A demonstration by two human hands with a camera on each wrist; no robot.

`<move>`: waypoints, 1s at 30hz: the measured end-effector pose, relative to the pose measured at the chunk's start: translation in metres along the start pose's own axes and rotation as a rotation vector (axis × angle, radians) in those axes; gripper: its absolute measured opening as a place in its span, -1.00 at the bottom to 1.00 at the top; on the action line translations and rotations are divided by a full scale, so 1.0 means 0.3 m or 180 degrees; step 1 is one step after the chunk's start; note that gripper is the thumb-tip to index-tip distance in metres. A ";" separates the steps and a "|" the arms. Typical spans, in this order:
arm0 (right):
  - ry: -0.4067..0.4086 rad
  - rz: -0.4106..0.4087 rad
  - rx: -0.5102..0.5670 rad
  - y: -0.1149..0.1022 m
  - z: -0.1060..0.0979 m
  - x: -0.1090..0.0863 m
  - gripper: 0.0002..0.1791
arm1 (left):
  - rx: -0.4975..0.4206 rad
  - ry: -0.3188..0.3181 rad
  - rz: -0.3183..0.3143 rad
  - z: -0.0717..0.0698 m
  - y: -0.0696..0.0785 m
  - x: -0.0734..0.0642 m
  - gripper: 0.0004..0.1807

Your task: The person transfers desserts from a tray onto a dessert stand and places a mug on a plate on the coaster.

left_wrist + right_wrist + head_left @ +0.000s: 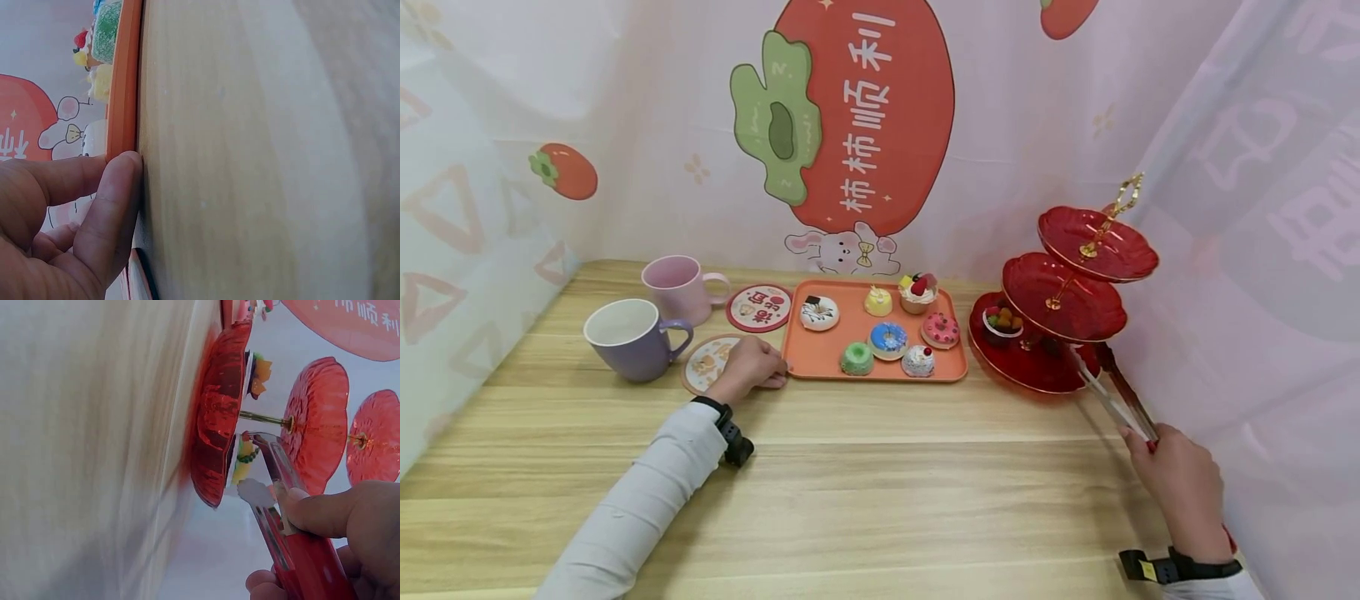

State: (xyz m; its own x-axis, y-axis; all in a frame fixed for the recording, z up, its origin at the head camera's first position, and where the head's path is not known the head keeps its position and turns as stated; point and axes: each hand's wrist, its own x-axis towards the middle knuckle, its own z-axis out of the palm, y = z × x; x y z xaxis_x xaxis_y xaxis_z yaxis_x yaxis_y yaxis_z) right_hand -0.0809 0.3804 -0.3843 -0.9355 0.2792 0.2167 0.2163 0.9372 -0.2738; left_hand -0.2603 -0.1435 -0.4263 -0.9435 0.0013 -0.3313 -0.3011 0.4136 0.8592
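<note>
My left hand (748,367) pinches the near left corner of an orange tray (820,367) between thumb and forefinger. On the tray sit several toy sweets, among them a white donut (819,312), a blue donut (888,341) and a green cake (857,358). At the right, my right hand (1180,483) grips red-handled metal tongs (284,506). Their spread tips reach a fruit tart (244,459) on the bottom plate of a red three-tier stand (1063,300); contact cannot be told. Another fruit tart (1002,323) sits on that plate's left side. The middle plate hides the tong tips in the head view.
A pink mug (677,292) and a purple mug (632,342) stand at the left. Beside them lie a red-and-white coaster (760,307) and a beige coaster (706,364), partly behind my left hand. Printed cloth (662,125) borders the wooden table (887,483).
</note>
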 end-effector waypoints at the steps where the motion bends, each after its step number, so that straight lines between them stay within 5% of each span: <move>1: 0.0047 -0.0039 -0.0004 -0.001 0.002 -0.008 -0.56 | 0.0000 -0.0003 -0.0007 0.000 -0.001 0.001 -0.80; 12: 0.0569 -0.0551 -0.0064 -0.022 0.034 -0.076 -0.61 | -0.0023 -0.0001 -0.0018 -0.002 -0.005 0.002 -0.81; 30: 0.0756 -0.1195 0.0020 -0.150 0.058 -0.058 -0.69 | -0.0056 0.0002 -0.0025 -0.001 0.000 -0.002 -0.81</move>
State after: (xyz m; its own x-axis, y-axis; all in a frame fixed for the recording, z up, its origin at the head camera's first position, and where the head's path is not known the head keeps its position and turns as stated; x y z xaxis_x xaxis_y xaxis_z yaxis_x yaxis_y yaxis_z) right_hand -0.0795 0.3296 -0.3922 -0.8585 -0.0392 0.5114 -0.1286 0.9817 -0.1406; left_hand -0.2598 -0.1438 -0.4260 -0.9413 -0.0024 -0.3377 -0.3108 0.3974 0.8634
